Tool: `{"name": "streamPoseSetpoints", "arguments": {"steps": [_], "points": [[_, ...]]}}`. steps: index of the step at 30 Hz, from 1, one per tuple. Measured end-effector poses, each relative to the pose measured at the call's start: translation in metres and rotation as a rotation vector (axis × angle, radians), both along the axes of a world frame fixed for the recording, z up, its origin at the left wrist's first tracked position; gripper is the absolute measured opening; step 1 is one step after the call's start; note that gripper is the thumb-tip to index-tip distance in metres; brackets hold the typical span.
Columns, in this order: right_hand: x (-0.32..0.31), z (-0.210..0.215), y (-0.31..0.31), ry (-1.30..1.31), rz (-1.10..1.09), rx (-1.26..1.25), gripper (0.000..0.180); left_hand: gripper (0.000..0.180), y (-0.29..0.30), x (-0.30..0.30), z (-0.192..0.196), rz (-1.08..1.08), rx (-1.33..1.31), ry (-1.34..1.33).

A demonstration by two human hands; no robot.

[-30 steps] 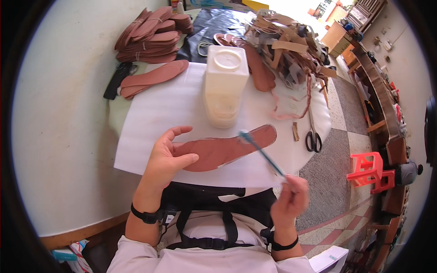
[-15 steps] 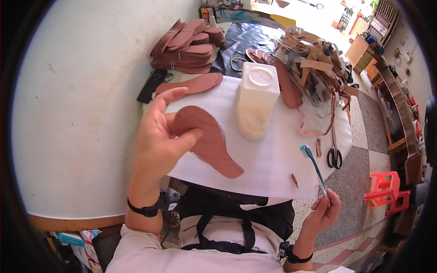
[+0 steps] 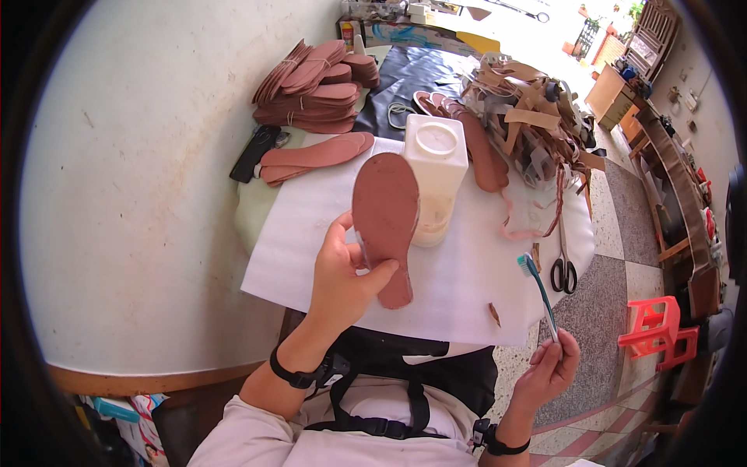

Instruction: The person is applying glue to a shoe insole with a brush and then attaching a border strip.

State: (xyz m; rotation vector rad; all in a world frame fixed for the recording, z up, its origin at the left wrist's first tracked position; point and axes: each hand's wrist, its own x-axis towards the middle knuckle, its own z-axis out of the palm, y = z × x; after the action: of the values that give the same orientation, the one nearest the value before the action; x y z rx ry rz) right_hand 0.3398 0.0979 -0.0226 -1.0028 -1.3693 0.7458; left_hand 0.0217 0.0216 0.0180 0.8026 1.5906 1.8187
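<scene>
My left hand (image 3: 342,272) grips a reddish-brown shoe insole (image 3: 385,222) by its heel end and holds it lifted above the white foam sheet (image 3: 311,241), toe end pointing away from me. My right hand (image 3: 548,370) pinches the handle of a blue toothbrush (image 3: 538,292), bristles up, off the table's right edge and apart from the insole. A white plastic jug (image 3: 436,179) with a wide round top stands on the sheet just behind the insole.
More insoles (image 3: 315,152) lie at the sheet's far left, with bundled stacks (image 3: 315,86) behind them. A heap of leather straps (image 3: 529,117) fills the far right. Scissors (image 3: 564,268) lie at the right edge. A red plastic stool (image 3: 657,331) stands on the floor.
My left hand has picked the insole up off the sheet and turned it from lying crosswise to pointing away. The right hand with the toothbrush has drawn back to the right.
</scene>
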Motion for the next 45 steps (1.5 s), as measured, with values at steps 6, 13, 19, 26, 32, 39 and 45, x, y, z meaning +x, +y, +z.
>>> {"name": "streamPoseSetpoints", "arguments": {"steps": [6, 13, 19, 26, 32, 39, 45], "points": [[-0.020, 0.032, 0.004, -0.079, 0.185, 0.249, 0.015, 0.091, 0.002, 0.002, 0.032, -0.275, -0.105, 0.025], [-0.040, 0.057, 0.015, -0.387, 0.314, 0.366, 0.018, 0.103, -0.008, 0.001, 0.022, -0.564, -0.399, 0.038], [-0.046, 0.052, 0.014, -0.452, 0.401, 0.369, 0.018, 0.103, -0.013, 0.001, 0.021, -0.620, -0.442, 0.011], [-0.049, 0.053, 0.019, -0.543, 0.380, 0.435, 0.018, 0.102, -0.019, 0.001, 0.023, -0.646, -0.449, 0.030], [-0.047, 0.052, 0.025, -0.521, 0.289, 0.468, 0.018, 0.103, -0.020, 0.000, 0.018, -0.647, -0.460, 0.018], [-0.050, 0.047, 0.018, -0.549, 0.354, 0.444, 0.019, 0.103, -0.025, -0.005, 0.022, -0.671, -0.498, 0.000], [-0.046, 0.044, 0.028, -0.552, 0.226, 0.430, 0.018, 0.103, -0.029, -0.004, 0.017, -0.650, -0.445, -0.026]]}}
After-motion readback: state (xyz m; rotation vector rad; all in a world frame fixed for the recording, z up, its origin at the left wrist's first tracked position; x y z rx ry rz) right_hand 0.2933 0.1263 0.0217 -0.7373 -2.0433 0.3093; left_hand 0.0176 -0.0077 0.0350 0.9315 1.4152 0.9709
